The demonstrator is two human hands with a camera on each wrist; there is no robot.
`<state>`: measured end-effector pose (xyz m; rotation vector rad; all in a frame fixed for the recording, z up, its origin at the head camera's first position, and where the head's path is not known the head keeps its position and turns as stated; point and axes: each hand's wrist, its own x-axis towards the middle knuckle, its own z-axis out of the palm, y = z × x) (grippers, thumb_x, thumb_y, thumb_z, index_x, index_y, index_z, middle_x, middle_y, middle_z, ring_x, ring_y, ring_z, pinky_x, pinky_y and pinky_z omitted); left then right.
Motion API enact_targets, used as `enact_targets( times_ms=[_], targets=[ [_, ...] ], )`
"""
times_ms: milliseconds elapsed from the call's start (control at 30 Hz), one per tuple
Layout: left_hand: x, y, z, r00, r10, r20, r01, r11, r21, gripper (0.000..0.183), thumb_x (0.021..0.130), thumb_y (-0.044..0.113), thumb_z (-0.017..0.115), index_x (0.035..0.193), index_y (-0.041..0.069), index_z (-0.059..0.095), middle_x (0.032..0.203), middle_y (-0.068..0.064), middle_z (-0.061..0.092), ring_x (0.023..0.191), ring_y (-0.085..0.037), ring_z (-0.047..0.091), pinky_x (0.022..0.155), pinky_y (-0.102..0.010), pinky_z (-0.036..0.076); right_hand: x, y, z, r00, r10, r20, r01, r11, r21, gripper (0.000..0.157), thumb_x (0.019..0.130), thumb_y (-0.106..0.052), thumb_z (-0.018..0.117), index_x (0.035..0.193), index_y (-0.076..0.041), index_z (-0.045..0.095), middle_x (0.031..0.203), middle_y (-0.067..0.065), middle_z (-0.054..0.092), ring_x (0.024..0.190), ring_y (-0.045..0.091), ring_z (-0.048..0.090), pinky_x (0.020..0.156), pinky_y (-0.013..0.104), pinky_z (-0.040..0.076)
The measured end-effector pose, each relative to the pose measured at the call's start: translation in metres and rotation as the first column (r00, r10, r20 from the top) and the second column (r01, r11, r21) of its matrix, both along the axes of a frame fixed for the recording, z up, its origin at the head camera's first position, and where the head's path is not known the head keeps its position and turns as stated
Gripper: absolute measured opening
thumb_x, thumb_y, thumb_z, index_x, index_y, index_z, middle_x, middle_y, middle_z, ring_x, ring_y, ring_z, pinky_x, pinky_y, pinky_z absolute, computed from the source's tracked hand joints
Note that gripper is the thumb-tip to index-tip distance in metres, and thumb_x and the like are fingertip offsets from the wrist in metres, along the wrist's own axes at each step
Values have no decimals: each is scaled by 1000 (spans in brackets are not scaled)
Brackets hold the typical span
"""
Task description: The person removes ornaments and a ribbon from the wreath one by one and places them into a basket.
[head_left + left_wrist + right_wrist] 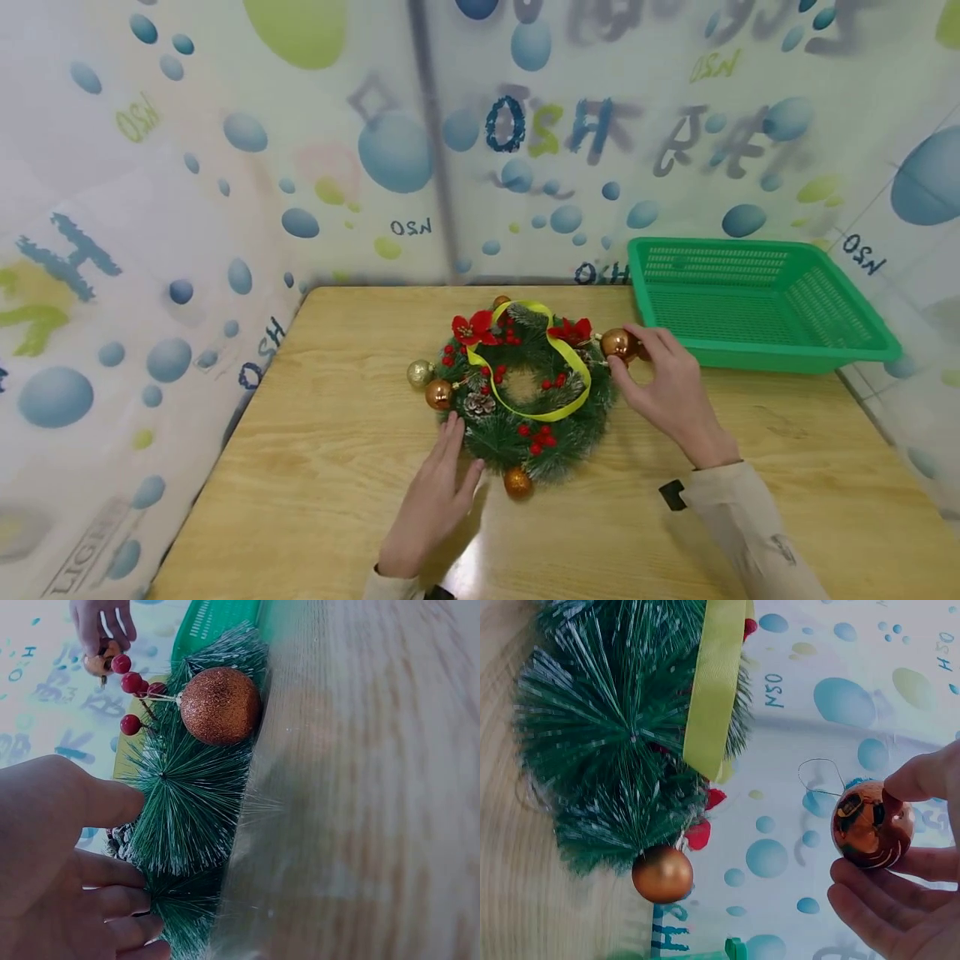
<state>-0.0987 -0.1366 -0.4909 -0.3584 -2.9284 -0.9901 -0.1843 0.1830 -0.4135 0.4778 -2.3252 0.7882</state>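
Wreath (491, 437) flat on the counter (300, 483), between the two hands. Shiny copper ball (874, 823), wire loop on top, raised at the wreath's right side, in the right hand (670, 400): thumb and fingers pinch it. Matte copper ball (662, 874) at the wreath's edge nearby. Left hand (433, 504) at the wreath's near-left edge, fingers extended, thumb apart, fingertips at the needles. Yellow ribbon (581, 371) loosely looped over the greenery. Glittery orange ball (517, 483) at the near edge. Green basket (750, 353) beyond the right hand.
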Motion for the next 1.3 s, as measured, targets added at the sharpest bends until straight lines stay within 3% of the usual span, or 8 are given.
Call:
enact_targets(
  times_ms=[233, 567, 867, 933, 1000, 1167, 1300],
  targets=[
    [3, -1, -1, 1000, 3, -5, -3, 1000, -9, 72, 105, 32, 55, 159, -3, 22, 168, -17, 16, 154, -39, 24, 124, -53, 25, -7, 10, 5, 997, -26, -75, 27, 1000, 11, 43, 84, -5, 77, 122, 9, 66, 98, 24, 66, 74, 31, 67, 60, 44, 59],
    [3, -2, -2, 1000, 3, -22, -3, 1000, -14, 71, 105, 32, 54, 158, -4, 23, 168, -19, 16, 152, -42, 25, 123, -55, 26, -16, 33, 15, 994, -80, -77, 81, 997, 5, 42, 85, -7, 75, 122, 10, 66, 98, 26, 65, 76, 36, 66, 63, 51, 60],
    [1, 0, -3, 1000, -3, -30, 3, 1000, -8, 70, 105, 29, 55, 158, -4, 24, 168, -19, 17, 152, -42, 26, 122, -56, 27, -20, 52, 19, 989, -118, -88, 120, 993, 11, 42, 86, -7, 74, 123, 10, 65, 98, 27, 64, 75, 36, 64, 62, 47, 55],
    [1, 0, -3, 1000, -1, -29, 1, 1000, -12, 70, 105, 28, 55, 158, -4, 24, 168, -19, 17, 152, -42, 26, 122, -56, 27, -22, 56, 19, 988, -126, -93, 128, 992, 13, 42, 86, -7, 74, 123, 11, 65, 98, 28, 64, 75, 36, 64, 62, 42, 53],
    [0, 0, -3, 1000, 1, -29, -1, 1000, -15, 70, 105, 28, 55, 158, -5, 24, 167, -20, 17, 152, -42, 26, 123, -56, 27, -23, 60, 20, 986, -137, -93, 138, 990, 6, 42, 85, -7, 74, 123, 10, 66, 98, 28, 64, 75, 36, 64, 64, 30, 50],
    [0, 1, -3, 999, 5, -33, -5, 1000, -13, 70, 105, 28, 56, 158, -5, 24, 167, -20, 18, 152, -43, 26, 123, -56, 27, -28, 72, 20, 984, -158, -82, 159, 987, -3, 42, 86, -9, 73, 122, 10, 66, 100, 29, 65, 76, 38, 65, 71, 2, 31],
    [1, 0, -4, 999, 7, -37, -8, 1000, -20, 71, 104, 28, 56, 158, -5, 24, 167, -20, 18, 151, -43, 27, 123, -56, 27, -31, 82, 19, 981, -178, -78, 179, 984, 0, 42, 86, -9, 73, 121, 12, 66, 100, 30, 65, 76, 40, 66, 73, -2, 27]
  ],
)
